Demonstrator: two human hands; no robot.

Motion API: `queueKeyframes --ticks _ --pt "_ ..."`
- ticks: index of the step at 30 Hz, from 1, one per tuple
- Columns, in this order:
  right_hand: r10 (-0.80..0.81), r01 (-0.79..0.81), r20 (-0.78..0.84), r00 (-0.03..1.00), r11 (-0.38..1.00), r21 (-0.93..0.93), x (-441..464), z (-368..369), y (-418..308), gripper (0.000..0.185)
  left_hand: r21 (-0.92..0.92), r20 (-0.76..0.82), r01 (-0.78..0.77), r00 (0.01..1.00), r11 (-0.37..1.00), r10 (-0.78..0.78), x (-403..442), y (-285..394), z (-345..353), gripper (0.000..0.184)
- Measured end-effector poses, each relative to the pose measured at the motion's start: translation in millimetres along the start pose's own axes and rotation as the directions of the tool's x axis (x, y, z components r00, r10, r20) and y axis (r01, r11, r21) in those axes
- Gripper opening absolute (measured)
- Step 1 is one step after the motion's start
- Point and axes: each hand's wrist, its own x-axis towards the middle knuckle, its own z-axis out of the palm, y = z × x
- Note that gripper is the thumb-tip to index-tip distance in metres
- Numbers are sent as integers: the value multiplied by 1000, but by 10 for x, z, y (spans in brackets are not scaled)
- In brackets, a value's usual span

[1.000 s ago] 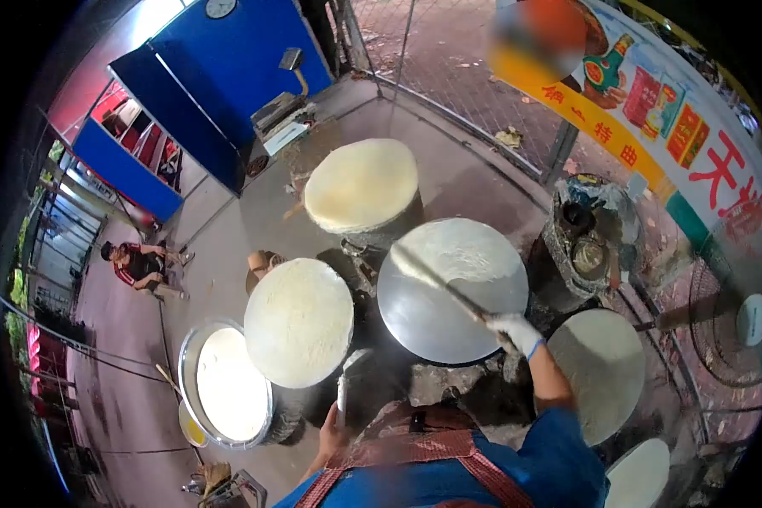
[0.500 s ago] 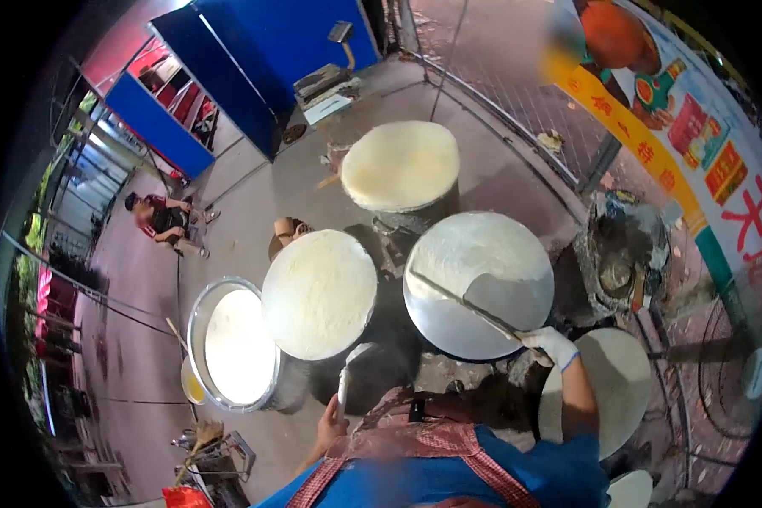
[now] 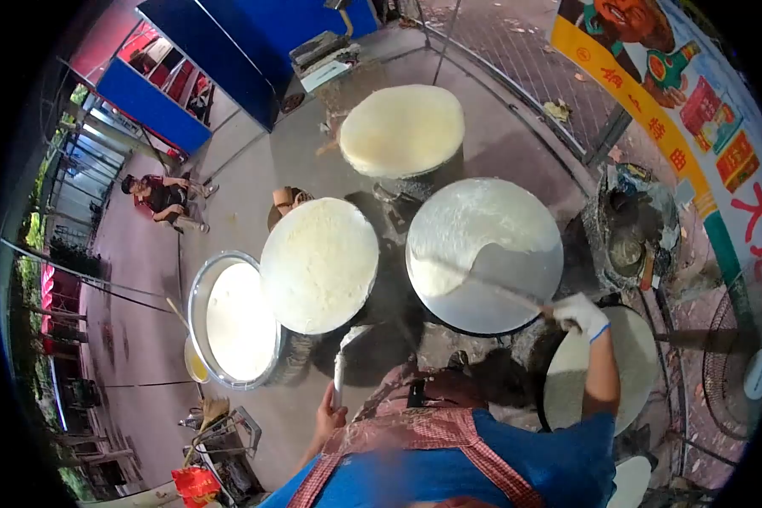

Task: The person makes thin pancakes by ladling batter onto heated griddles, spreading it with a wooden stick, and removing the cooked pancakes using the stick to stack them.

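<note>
My right hand (image 3: 581,316), in a white glove, is closed around the end of a long thin spreader (image 3: 516,296), blurred by motion. The spreader reaches over a round griddle (image 3: 516,292), whose upper and left part carries pale wet batter (image 3: 478,216); grey metal shows at lower right. Low in front of my apron, my left hand (image 3: 330,415) is closed on the white handle of a tool (image 3: 339,381). That tool's head is coated with batter, so its exact kind is unclear. A second griddle (image 3: 320,267) left of centre is covered by a pale round sheet.
A metal basin (image 3: 196,326) of white batter stands at left. Pale rounds lie at the back (image 3: 402,131) and beneath my right arm (image 3: 605,368). A sooty stove (image 3: 631,233) and a printed banner (image 3: 694,127) are at right. A person (image 3: 165,199) sits far left.
The spreader has swung across the griddle, its grip end shifting right with my gloved hand. Batter now extends lower on the griddle's left side. The camera view has tilted slightly; my left hand keeps its tool.
</note>
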Motion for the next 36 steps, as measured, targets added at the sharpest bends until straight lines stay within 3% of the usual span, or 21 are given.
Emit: queueKeyframes --ticks 1,3,5,8,13,15,19,20,22,23,24,25,26,28,29,30,31,32,34,35,36 --pt "-23 22 -44 999 999 -32 121 -40 -55 14 60 -20 8 1000 998 -7 -67 73 1 72" --pt "-60 96 -146 987 962 255 140 54 -312 15 25 -7 28 1000 999 -27 -124 117 -1 72" --pt "-22 21 14 1000 999 34 341 79 -241 15 51 -2 30 1000 998 -30 -113 88 -29 73" --pt "115 -113 108 987 993 -30 41 295 -254 13 56 28 43 999 998 -44 -105 33 -116 73" --pt "-269 270 43 962 962 -27 541 251 -491 19 18 -44 67 997 998 -66 -150 19 -140 73" --pt "-200 193 -21 980 965 -180 843 406 -752 23 -19 -18 28 999 999 -28 -190 -73 -260 73" --pt "-46 76 111 993 956 -283 268 373 -476 17 -11 0 -2 1000 1000 2 -162 -229 -546 73" --pt "-593 747 456 663 481 -459 444 64 209 16 -17 40 -13 999 1000 13 -122 -274 -648 73" --pt "-241 298 195 951 544 -784 -437 -1 733 9 23 86 7 996 1000 -9 -98 -236 -814 70" --pt "-70 31 -3 998 483 -875 -878 68 985 13 52 113 41 992 998 -47 -41 -164 -890 69" --pt "-191 99 -140 972 866 -490 -1294 243 1431 18 41 186 -19 983 999 11 91 -286 -1048 69" --pt "-188 146 -234 954 972 -185 -1402 399 1979 22 32 263 -80 962 996 69 164 -242 -1123 69" --pt "-183 236 -326 927 963 128 -1508 557 2509 27 -43 324 46 946 998 -30 185 -144 -1204 69" --pt "-11 95 -114 993 632 769 -1491 1575 2736 46 193 317 -122 947 974 55 482 -479 -1433 70" --pt "-19 285 -446 895 793 538 -1395 2362 2048 36 111 387 3 921 994 -46 405 -213 -1454 69" --pt "-24 275 -725 689 934 230 -1303 3148 1358 28 33 453 28 890 999 -40 371 -113 -1512 68" --pt "-41 368 -800 598 901 229 -935 3602 1192 23 -41 510 49 860 998 -21 337 -27 -1583 67" --pt "-216 425 -803 556 904 52 -573 3880 1105 30 -72 576 99 817 992 -40 260 126 -1633 67" --pt "-301 26 -767 566 937 -349 -363 4125 710 37 -120 663 227 743 967 -92 145 288 -1778 68" --pt "-221 -124 -779 586 926 -356 -490 4159 598 36 -82 613 196 783 977 -106 89 324 -1800 70" --pt "-269 -63 -798 539 932 -357 -520 4106 820 35 -103 634 201 768 974 -92 70 313 -1896 72"
